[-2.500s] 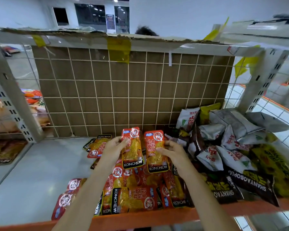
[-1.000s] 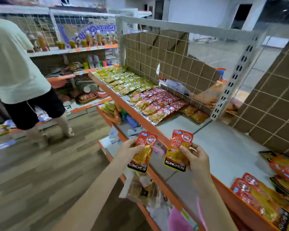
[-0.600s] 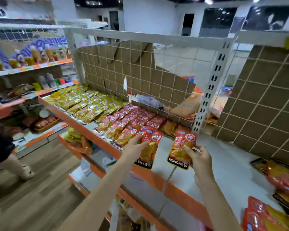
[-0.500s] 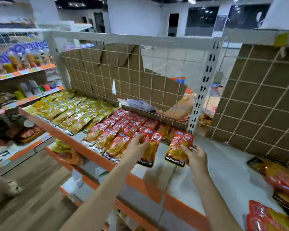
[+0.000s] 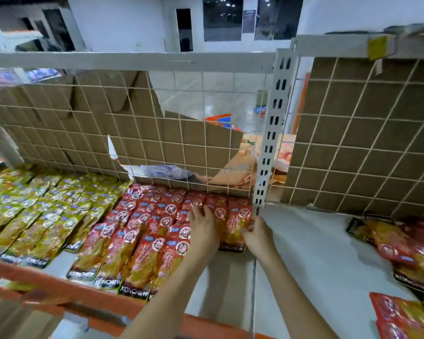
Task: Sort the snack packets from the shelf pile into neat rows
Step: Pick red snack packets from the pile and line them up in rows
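Left hand lay flat, fingers straight, on red-and-yellow KONCHEW packets; right hand pinched the end packet, its label glossy.

**Both arms forward, hands low and close together**

Reaching in from the lower edge, forearms bare and angled inward toward each other. Left hand palm down, fingers straight and lightly spread, lying flat. Right hand just beside it, fingers curled in a pinching grip (thumb side toward the left hand), knuckles up. Wrists roughly level, hands near but not touching. Elbows out of view.
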The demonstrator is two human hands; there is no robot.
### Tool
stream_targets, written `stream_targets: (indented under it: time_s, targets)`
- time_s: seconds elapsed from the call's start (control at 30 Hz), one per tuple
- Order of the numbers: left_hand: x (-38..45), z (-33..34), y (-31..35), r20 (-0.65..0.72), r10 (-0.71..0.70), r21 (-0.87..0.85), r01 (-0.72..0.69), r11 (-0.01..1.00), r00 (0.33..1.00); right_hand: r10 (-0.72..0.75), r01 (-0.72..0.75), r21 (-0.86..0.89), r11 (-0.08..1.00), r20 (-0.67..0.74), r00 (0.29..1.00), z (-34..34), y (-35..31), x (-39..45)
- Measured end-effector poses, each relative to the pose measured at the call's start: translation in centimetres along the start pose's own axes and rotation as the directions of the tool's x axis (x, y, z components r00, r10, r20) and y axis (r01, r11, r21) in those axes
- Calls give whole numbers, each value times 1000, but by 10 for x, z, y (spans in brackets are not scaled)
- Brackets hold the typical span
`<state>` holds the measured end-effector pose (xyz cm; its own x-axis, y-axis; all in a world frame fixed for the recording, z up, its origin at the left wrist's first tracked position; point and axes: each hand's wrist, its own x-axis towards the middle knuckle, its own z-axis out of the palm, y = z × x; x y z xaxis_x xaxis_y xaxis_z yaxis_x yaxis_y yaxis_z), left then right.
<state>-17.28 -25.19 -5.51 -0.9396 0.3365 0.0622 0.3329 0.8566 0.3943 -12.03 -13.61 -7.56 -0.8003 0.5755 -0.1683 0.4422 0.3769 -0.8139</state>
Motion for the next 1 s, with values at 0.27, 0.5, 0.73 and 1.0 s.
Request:
stream_targets:
  time_s: [0.27, 0.5, 0.73, 1.0]
  targets:
    - [0, 16, -15, -21, 242, 255, -229, 940, 970, -42, 24, -200, 979, -84, 996, 10, -6, -7]
    - [6, 6, -19, 99, 270, 218, -286, 933, 958, -64, 41, -246, 969, -89, 994, 14, -10, -15]
    - [11, -6, -44, 154, 461, 184, -484, 855, 874, -252, 224, -403, 887, -16, 968, 19, 1, -34]
    - [11, -2, -54, 183, 424, 188, -455, 871, 887, -244, 207, -545, 812, 4, 970, 30, 4, -32]
